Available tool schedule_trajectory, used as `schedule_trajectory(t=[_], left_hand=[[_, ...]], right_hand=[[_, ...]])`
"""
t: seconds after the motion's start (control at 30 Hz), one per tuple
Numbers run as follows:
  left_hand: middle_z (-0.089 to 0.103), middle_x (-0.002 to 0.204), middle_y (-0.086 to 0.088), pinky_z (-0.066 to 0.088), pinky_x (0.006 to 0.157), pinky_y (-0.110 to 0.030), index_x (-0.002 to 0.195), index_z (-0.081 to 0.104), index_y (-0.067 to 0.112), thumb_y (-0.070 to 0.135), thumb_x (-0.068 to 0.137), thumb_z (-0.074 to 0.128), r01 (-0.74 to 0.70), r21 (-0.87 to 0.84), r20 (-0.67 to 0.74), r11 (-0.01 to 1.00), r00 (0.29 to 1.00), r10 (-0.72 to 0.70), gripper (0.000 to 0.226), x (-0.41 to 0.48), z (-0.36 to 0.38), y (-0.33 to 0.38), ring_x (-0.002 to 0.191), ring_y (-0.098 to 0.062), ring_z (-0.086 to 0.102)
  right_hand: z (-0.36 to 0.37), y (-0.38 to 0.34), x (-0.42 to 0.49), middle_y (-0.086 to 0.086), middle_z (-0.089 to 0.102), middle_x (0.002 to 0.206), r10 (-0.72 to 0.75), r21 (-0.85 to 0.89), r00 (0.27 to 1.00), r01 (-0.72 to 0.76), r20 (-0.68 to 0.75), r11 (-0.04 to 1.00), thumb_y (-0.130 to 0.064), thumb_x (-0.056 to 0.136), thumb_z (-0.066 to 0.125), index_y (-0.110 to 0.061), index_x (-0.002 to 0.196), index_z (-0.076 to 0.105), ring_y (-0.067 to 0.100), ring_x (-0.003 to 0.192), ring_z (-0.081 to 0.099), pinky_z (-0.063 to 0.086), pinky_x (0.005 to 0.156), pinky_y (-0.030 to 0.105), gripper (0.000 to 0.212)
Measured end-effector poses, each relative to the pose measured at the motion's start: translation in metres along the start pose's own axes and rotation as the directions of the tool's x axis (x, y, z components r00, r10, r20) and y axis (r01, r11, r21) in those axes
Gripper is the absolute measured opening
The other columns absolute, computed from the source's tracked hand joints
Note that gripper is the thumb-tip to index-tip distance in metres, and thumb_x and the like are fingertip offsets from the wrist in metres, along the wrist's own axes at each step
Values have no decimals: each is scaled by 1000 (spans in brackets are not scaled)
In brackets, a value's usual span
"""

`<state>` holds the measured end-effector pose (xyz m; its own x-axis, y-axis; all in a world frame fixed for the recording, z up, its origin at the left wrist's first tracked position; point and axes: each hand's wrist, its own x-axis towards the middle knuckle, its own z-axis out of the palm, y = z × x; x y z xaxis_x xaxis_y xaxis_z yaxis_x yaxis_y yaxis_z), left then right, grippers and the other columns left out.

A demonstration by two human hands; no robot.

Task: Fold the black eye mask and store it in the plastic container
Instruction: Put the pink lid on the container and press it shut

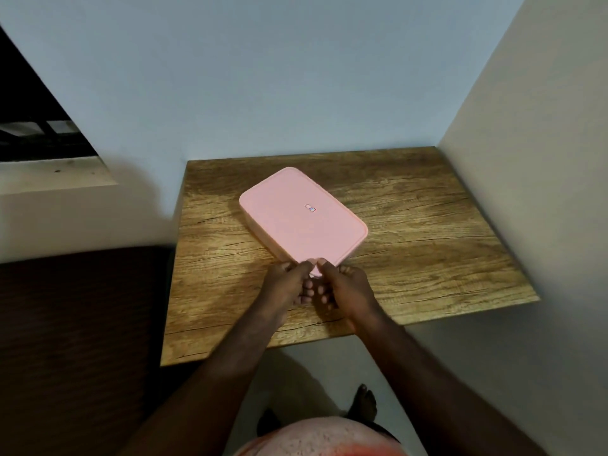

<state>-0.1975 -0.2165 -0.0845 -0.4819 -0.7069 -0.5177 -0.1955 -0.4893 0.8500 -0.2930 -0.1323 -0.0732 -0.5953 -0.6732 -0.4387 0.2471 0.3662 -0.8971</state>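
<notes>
1. Plastic container [263,240]: pink, matte, a shallow rounded rectangle. It sits diagonally at frame centre on the table, closed by its lid [289,232].
2. Lid: flat and smooth, with a small rectangular label [310,208] at its middle.
3. Table [427,245]: rectangular top in wood grain with dark crack-like lines, set into a corner of pale walls.
4. Left hand [286,283]: grasps the container's near corner, below frame centre, with the thumb laid on the lid edge and the fingers curled underneath.
5. Right hand [350,287]: grips the same corner in mirror fashion, thumb on top and fingers tucked below, close against the left hand.
6. Bare foot [362,406]: rests on pale floor at the lower frame.
</notes>
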Motion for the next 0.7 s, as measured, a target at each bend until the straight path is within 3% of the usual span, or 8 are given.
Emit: schedule_trajectory(t=[0.13,0.23,0.37,0.43,0.5,0.6,0.7], left_hand=[[56,59,-5,46,45,-25,85,65,7,31,86,70,-40,-57,-113,998,993,34,25,4,-18,9,46,-13,53],[54,59,-4,40,43,-25,90,65,6,32,84,73,-76,-93,-250,993,967,50,28,12,-46,19,45,-14,49],[59,67,-7,43,47,-27,86,63,7,37,80,76,-94,-2,-396,996,914,86,34,23,-86,33,53,-17,53],[60,70,-8,46,50,-28,81,60,8,35,78,78,-97,57,-402,994,909,111,33,27,-100,42,56,-18,54],[59,70,-9,49,50,-27,80,60,8,27,81,76,-88,94,-307,992,945,113,26,28,-105,51,57,-17,54],[61,71,-13,53,50,-26,81,62,5,19,86,72,-72,130,-165,989,982,93,18,24,-100,54,57,-18,58],[63,67,-11,54,51,-28,85,62,3,18,86,72,-23,74,-117,997,993,31,18,16,-85,42,54,-17,60]], right_hand=[[-17,-8,12,8,58,56,51,-39,988,-45,145,998,-34,93,65,-7,75,64,16,44,47,36,42,22,32],[-42,-21,25,8,59,59,94,-184,966,-49,240,982,-35,92,65,-6,78,62,16,46,47,37,43,24,32],[-75,-36,47,9,57,62,166,-299,932,-67,321,952,-35,90,67,-8,72,60,16,49,48,36,47,25,34],[-86,-42,57,7,57,63,204,-353,920,-79,335,932,-37,89,67,-9,72,59,16,51,48,37,49,26,33],[-95,-47,65,6,58,64,222,-382,914,-82,339,921,-38,88,68,-9,75,61,15,52,49,38,50,26,33],[-95,-53,71,7,60,69,161,-316,962,-85,223,945,-40,86,70,-3,92,65,15,54,52,42,50,27,38],[-79,-45,68,10,65,79,73,-73,991,-81,-110,994,-36,89,68,-4,103,62,19,62,59,50,54,32,35]])
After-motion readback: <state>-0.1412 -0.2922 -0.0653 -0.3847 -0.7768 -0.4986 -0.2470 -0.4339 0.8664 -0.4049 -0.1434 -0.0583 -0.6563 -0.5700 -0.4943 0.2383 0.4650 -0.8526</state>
